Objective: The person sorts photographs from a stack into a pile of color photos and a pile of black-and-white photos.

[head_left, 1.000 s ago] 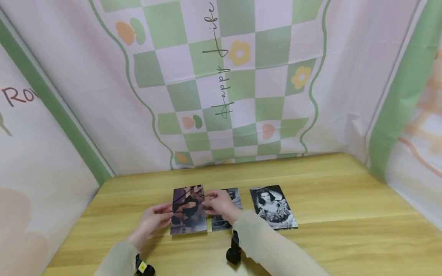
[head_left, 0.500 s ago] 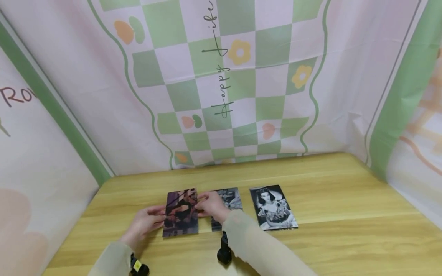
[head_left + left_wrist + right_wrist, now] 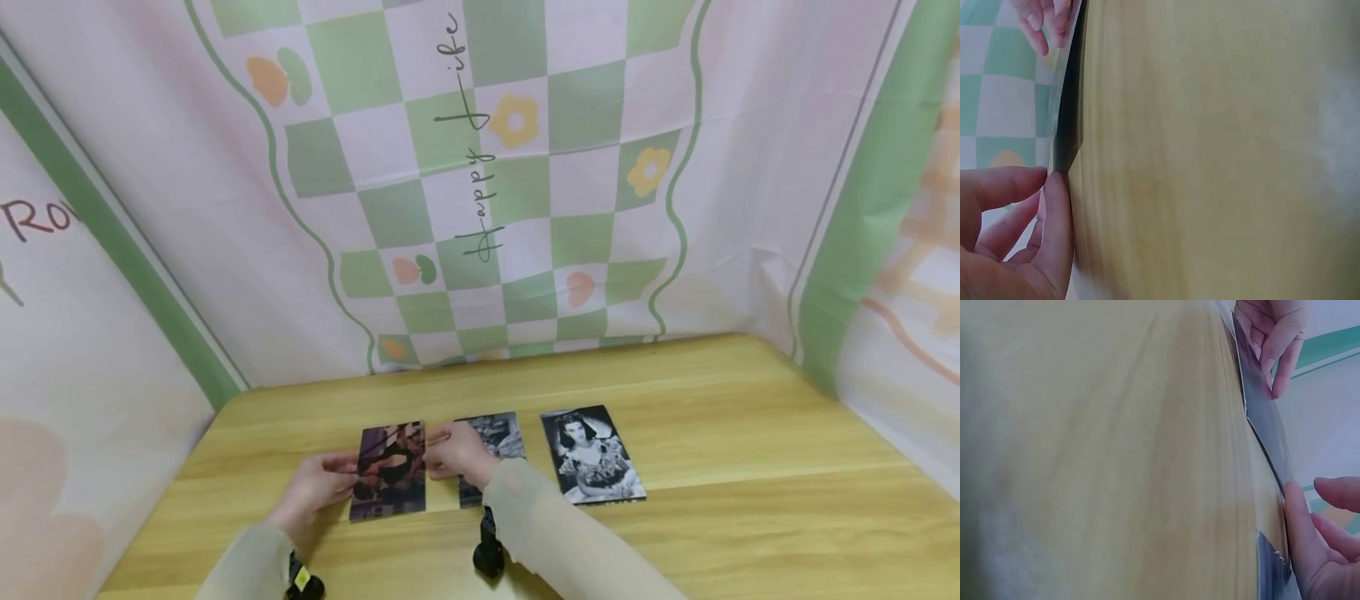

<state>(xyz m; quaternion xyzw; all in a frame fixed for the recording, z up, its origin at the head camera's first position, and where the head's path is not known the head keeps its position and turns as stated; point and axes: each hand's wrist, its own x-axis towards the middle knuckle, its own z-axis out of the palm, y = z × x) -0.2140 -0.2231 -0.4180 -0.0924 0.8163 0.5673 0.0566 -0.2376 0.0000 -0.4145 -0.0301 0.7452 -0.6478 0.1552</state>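
A purple-toned colour photo (image 3: pixel 390 471) lies low over the table at the left of a row, its near side slightly raised off the wood. My left hand (image 3: pixel 318 487) pinches its left edge between thumb and finger, seen closely in the left wrist view. At the right edge is my right hand (image 3: pixel 459 452); in the right wrist view one straight finger (image 3: pixel 1300 525) touches the photo while the thumb stands apart from it. Partly behind my right hand, a black-and-white photo (image 3: pixel 498 435) lies flat. Farther right is a black-and-white portrait photo (image 3: pixel 592 454) of a person in a patterned dress.
The wooden table (image 3: pixel 712 433) extends to both sides and toward me. Behind it hangs a green-and-white checked cloth (image 3: pixel 517 183), with more printed cloth at the left and right sides.
The colour photo has moved left and down toward the table, away from the middle photo. Both hands moved with it, and the right thumb now stands off the photo.
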